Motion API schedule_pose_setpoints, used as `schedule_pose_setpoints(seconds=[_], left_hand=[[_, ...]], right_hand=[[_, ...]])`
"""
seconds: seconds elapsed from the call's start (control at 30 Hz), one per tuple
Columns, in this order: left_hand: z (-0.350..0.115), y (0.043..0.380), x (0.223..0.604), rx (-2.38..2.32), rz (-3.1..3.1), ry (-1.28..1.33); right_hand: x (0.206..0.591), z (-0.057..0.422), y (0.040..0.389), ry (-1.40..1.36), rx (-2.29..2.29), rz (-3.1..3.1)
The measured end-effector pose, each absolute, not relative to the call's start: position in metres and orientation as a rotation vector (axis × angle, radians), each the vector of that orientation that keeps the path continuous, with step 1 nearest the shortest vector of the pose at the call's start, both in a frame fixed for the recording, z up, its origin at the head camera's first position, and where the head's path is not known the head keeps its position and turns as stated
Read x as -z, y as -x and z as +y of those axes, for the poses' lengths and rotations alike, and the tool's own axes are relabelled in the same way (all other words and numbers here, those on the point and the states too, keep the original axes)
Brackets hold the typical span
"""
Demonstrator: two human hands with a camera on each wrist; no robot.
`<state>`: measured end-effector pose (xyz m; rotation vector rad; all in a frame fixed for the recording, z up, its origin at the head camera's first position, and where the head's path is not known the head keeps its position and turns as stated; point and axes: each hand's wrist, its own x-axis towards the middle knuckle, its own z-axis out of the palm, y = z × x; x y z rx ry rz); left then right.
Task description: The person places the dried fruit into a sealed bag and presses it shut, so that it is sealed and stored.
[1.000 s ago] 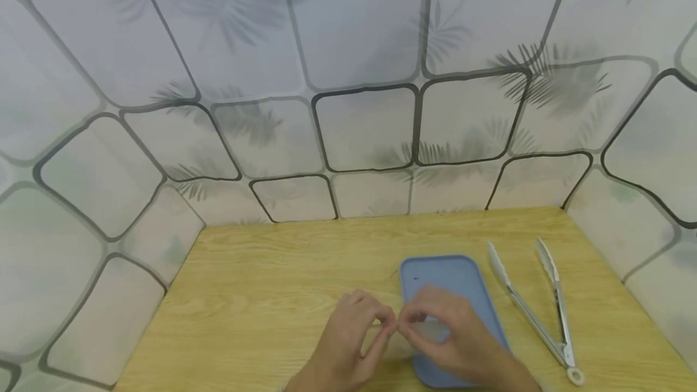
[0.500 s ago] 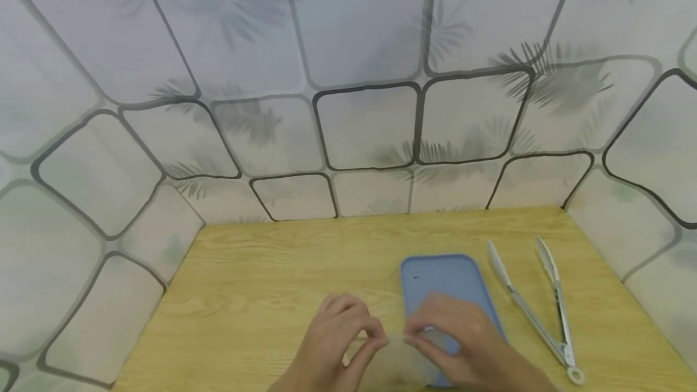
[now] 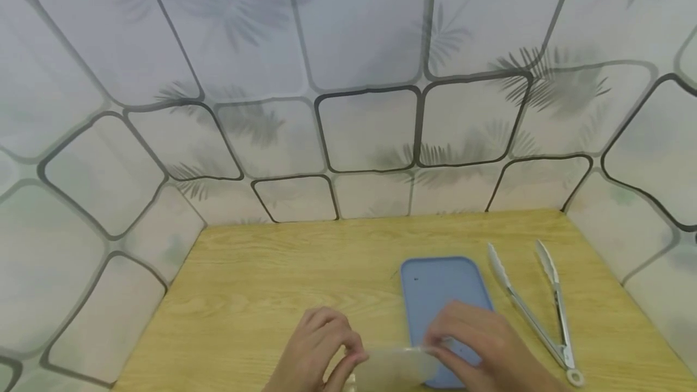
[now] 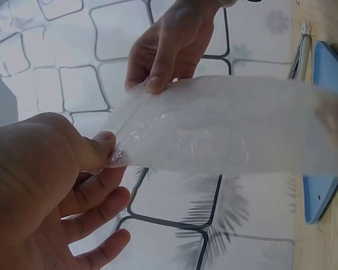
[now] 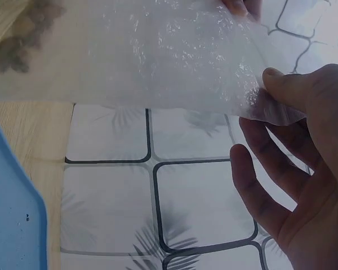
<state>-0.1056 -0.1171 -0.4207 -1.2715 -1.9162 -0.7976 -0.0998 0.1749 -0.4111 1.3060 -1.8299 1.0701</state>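
Observation:
A translucent plastic bag (image 3: 388,369) is stretched between my two hands at the front of the table. My left hand (image 3: 318,349) pinches one top corner of it between thumb and forefinger, the other fingers loosely bent in the left wrist view. At the opposite corner, my right hand (image 3: 487,346) pinches the film the same way, in front of the blue tray (image 3: 443,289). Through the far end of the bag show blurred brown lumps (image 5: 25,36). Both wrist views show the bag's film (image 4: 214,124) wrinkled and glossy.
Metal tongs (image 3: 563,325) with spread arms lie right of the tray. A few dark specks dot the tray. Patterned white sheeting (image 3: 365,129) walls in the wooden table (image 3: 261,277) at the back and both sides.
My hands have drawn apart from nearly touching and sunk a little toward the front edge, pulling the bag's top wide between them. The tray and tongs have stayed put.

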Motion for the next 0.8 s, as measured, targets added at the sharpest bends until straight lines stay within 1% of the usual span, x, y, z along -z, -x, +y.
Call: schedule_pose_setpoints(seconds=[0.4,0.53,0.67,0.8], left_hand=[[-0.133,0.086,0.418,0.816,-2.027,1.235],[-0.141,0.087,0.423,0.844,-2.097,1.235],[-0.149,0.100,0.430,0.898,-2.169,1.208],[-0.153,0.125,0.443,1.044,-2.308,1.114]], right_hand=[[0.421,0.193,0.088,-1.315,-1.087,-1.915],[0.426,0.193,0.086,-1.256,-1.104,-2.008],[0.438,0.189,0.100,-1.206,-1.146,-2.098],[0.454,0.181,0.134,-1.140,-1.191,-2.187]])
